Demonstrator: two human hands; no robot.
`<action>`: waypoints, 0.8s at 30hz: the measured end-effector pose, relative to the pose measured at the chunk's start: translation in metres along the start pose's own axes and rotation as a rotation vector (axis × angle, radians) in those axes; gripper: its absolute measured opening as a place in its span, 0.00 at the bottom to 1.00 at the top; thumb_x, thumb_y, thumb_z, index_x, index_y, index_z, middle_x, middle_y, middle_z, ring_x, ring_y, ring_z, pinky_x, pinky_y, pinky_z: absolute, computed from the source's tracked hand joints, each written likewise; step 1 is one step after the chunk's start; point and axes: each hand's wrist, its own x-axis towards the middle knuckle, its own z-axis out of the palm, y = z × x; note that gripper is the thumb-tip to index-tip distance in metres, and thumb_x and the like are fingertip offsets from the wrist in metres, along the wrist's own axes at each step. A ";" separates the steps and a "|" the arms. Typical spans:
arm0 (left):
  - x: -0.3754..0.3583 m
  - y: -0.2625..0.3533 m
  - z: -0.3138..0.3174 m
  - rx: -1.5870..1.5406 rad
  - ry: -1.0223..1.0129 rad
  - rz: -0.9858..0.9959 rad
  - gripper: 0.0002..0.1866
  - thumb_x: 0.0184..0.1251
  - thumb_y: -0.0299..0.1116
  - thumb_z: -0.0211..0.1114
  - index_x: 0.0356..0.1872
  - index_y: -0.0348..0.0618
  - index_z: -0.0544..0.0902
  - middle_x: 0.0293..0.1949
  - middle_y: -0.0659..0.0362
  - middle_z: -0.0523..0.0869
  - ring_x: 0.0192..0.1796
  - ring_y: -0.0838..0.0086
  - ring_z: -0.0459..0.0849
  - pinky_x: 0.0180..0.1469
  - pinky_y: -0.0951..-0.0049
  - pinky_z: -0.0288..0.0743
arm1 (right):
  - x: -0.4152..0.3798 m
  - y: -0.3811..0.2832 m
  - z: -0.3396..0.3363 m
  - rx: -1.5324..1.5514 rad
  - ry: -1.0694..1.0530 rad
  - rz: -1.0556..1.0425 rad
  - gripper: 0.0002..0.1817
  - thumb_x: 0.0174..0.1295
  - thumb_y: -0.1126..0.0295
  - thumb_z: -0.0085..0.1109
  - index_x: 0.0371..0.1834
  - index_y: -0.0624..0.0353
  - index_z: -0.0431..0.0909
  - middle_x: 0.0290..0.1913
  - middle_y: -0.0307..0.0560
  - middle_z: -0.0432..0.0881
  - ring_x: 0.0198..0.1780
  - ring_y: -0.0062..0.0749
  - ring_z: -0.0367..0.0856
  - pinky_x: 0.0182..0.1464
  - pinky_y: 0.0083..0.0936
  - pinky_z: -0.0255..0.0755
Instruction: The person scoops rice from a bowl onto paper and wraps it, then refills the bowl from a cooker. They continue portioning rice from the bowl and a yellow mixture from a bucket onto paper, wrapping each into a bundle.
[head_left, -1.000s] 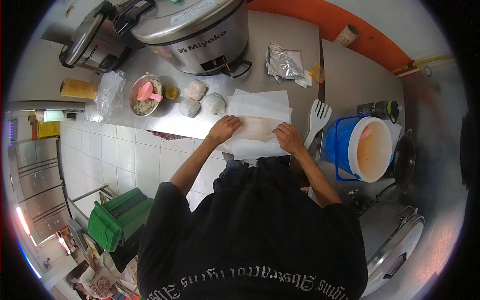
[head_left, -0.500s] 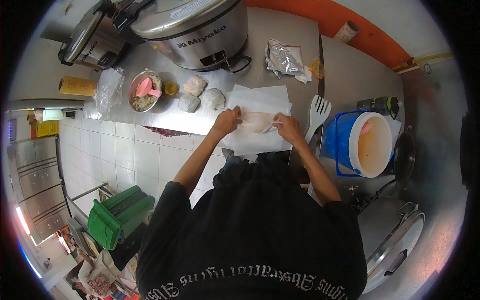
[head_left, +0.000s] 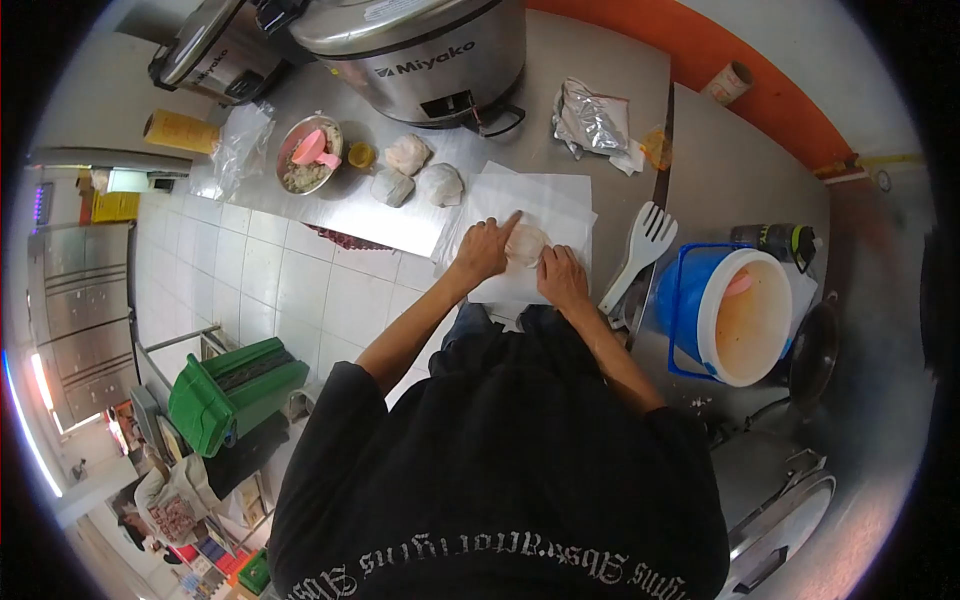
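A pale, rounded parcel of wrapping paper point(head_left: 525, 246) lies on stacked white paper sheets point(head_left: 540, 190) at the counter's front edge. My left hand point(head_left: 484, 250) is on its left side, with the index finger stretched along the paper and the other fingers curled. On the right side, my right hand point(head_left: 562, 274) presses bent fingers against the paper. What is inside the parcel is hidden. Just beyond my left hand sit finished-looking paper-wrapped bundles point(head_left: 439, 185), three in all. A metal bowl point(head_left: 283, 160) holds rice-like food with a pink scoop point(head_left: 316, 150) in it.
A large rice cooker point(head_left: 430, 80) stands behind, beside a smaller one point(head_left: 215, 60). To the right lie a white slotted spatula point(head_left: 645, 245), a blue bucket point(head_left: 685, 310) and a dark pan point(head_left: 815, 350). A foil pouch point(head_left: 592, 118) and small yellow jar point(head_left: 361, 155) are on the counter.
Both hands have come closer together, and the paper between them has gone from a wide, stretched fold to a compact round parcel. The camera view has shifted slightly.
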 end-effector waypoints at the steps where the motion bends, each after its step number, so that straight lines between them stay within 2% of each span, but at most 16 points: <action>1: -0.004 0.004 -0.006 0.042 0.002 0.047 0.40 0.49 0.35 0.75 0.67 0.50 0.70 0.39 0.48 0.84 0.44 0.55 0.86 0.49 0.58 0.78 | -0.001 -0.002 -0.002 0.003 0.030 -0.026 0.14 0.63 0.71 0.56 0.49 0.65 0.78 0.43 0.58 0.77 0.50 0.51 0.79 0.50 0.46 0.77; 3: -0.002 0.004 0.003 0.024 0.028 0.091 0.45 0.45 0.45 0.78 0.69 0.59 0.70 0.45 0.44 0.82 0.47 0.49 0.84 0.51 0.55 0.76 | -0.013 -0.009 -0.002 0.017 0.079 -0.065 0.19 0.65 0.69 0.56 0.56 0.67 0.77 0.45 0.61 0.76 0.50 0.52 0.78 0.53 0.44 0.76; 5: 0.001 0.005 0.000 0.013 -0.005 0.094 0.43 0.47 0.44 0.77 0.69 0.58 0.71 0.44 0.44 0.81 0.46 0.50 0.84 0.51 0.55 0.76 | -0.012 -0.005 -0.002 0.198 0.032 0.064 0.23 0.68 0.64 0.56 0.62 0.68 0.74 0.48 0.63 0.75 0.52 0.53 0.77 0.55 0.43 0.74; 7: 0.005 0.012 -0.015 -0.008 -0.017 0.084 0.41 0.48 0.44 0.77 0.68 0.55 0.71 0.44 0.45 0.81 0.45 0.49 0.84 0.51 0.55 0.76 | -0.004 -0.008 -0.002 0.361 0.081 0.205 0.27 0.71 0.58 0.55 0.64 0.69 0.72 0.51 0.65 0.75 0.54 0.53 0.77 0.57 0.41 0.72; 9: -0.004 0.014 -0.034 -0.091 0.089 0.087 0.40 0.48 0.44 0.76 0.67 0.54 0.71 0.45 0.45 0.81 0.46 0.48 0.84 0.51 0.56 0.75 | 0.015 -0.025 -0.010 0.512 0.248 0.362 0.29 0.73 0.53 0.54 0.64 0.69 0.72 0.53 0.64 0.76 0.56 0.52 0.77 0.58 0.38 0.71; 10: -0.008 0.018 -0.045 -0.134 0.139 0.100 0.40 0.48 0.44 0.76 0.66 0.54 0.71 0.45 0.45 0.81 0.46 0.48 0.84 0.51 0.56 0.75 | 0.024 -0.036 -0.018 0.648 0.255 0.449 0.29 0.73 0.52 0.53 0.63 0.68 0.73 0.54 0.61 0.76 0.55 0.47 0.76 0.57 0.37 0.71; 11: -0.014 0.023 -0.069 -0.185 0.075 0.072 0.41 0.48 0.41 0.76 0.67 0.48 0.69 0.50 0.42 0.78 0.53 0.46 0.81 0.54 0.54 0.75 | 0.035 -0.060 -0.039 0.783 0.261 0.538 0.28 0.74 0.51 0.53 0.62 0.67 0.74 0.55 0.59 0.76 0.55 0.42 0.76 0.57 0.35 0.71; 12: -0.018 0.019 -0.069 -0.337 0.174 0.119 0.42 0.48 0.39 0.76 0.68 0.47 0.69 0.52 0.41 0.76 0.54 0.45 0.79 0.55 0.53 0.75 | 0.048 -0.079 -0.048 0.920 0.267 0.619 0.28 0.74 0.49 0.52 0.61 0.66 0.75 0.56 0.56 0.77 0.55 0.37 0.76 0.57 0.34 0.71; 14: -0.031 0.007 -0.067 -0.644 0.373 0.201 0.42 0.49 0.37 0.76 0.68 0.44 0.67 0.55 0.40 0.72 0.57 0.45 0.75 0.57 0.51 0.75 | 0.076 -0.103 -0.038 1.018 0.374 0.570 0.28 0.75 0.47 0.49 0.59 0.63 0.76 0.56 0.53 0.76 0.57 0.36 0.74 0.60 0.32 0.67; 15: -0.043 0.005 -0.080 -0.695 0.418 0.260 0.44 0.50 0.30 0.74 0.70 0.39 0.62 0.61 0.39 0.67 0.62 0.42 0.70 0.62 0.50 0.73 | 0.086 -0.115 -0.031 1.068 0.421 0.545 0.28 0.75 0.46 0.47 0.58 0.62 0.76 0.56 0.52 0.76 0.58 0.35 0.73 0.62 0.31 0.65; 18: -0.072 -0.038 -0.079 -0.685 0.544 0.138 0.45 0.53 0.24 0.74 0.72 0.40 0.59 0.65 0.42 0.67 0.65 0.47 0.71 0.64 0.54 0.73 | 0.112 -0.142 0.015 1.145 0.224 0.353 0.26 0.76 0.46 0.46 0.58 0.59 0.74 0.55 0.50 0.77 0.60 0.37 0.71 0.67 0.30 0.60; 19: -0.077 -0.053 -0.051 -1.124 0.622 0.009 0.43 0.56 0.20 0.73 0.72 0.39 0.59 0.65 0.45 0.68 0.68 0.54 0.71 0.63 0.59 0.74 | 0.118 -0.155 0.032 1.197 0.138 0.390 0.27 0.76 0.47 0.44 0.61 0.60 0.70 0.57 0.53 0.74 0.63 0.39 0.70 0.69 0.31 0.58; 20: -0.085 -0.062 -0.054 -1.267 0.663 -0.153 0.42 0.57 0.21 0.75 0.72 0.40 0.61 0.65 0.48 0.70 0.65 0.61 0.75 0.60 0.64 0.77 | 0.124 -0.170 0.050 1.247 0.055 0.429 0.27 0.76 0.48 0.43 0.63 0.61 0.67 0.58 0.55 0.72 0.66 0.41 0.68 0.71 0.32 0.57; 21: -0.093 -0.078 -0.045 -1.307 0.651 -0.216 0.41 0.58 0.22 0.75 0.72 0.41 0.61 0.63 0.49 0.72 0.63 0.62 0.77 0.59 0.65 0.78 | 0.130 -0.190 0.056 1.155 0.062 0.317 0.33 0.75 0.44 0.44 0.68 0.61 0.62 0.63 0.61 0.69 0.68 0.47 0.66 0.71 0.34 0.58; 22: -0.099 -0.096 -0.028 -1.349 0.634 -0.280 0.40 0.59 0.23 0.75 0.71 0.41 0.62 0.61 0.50 0.74 0.60 0.64 0.78 0.57 0.67 0.79 | 0.138 -0.191 0.049 0.788 -0.336 0.529 0.40 0.73 0.39 0.46 0.73 0.63 0.56 0.66 0.66 0.66 0.70 0.54 0.63 0.72 0.39 0.59; 24: -0.102 -0.126 0.006 -1.412 0.581 -0.469 0.39 0.62 0.25 0.74 0.72 0.43 0.62 0.56 0.52 0.77 0.56 0.66 0.81 0.55 0.68 0.80 | 0.112 -0.197 0.053 0.080 -0.056 0.269 0.42 0.71 0.40 0.53 0.76 0.61 0.55 0.64 0.68 0.70 0.66 0.59 0.68 0.70 0.46 0.61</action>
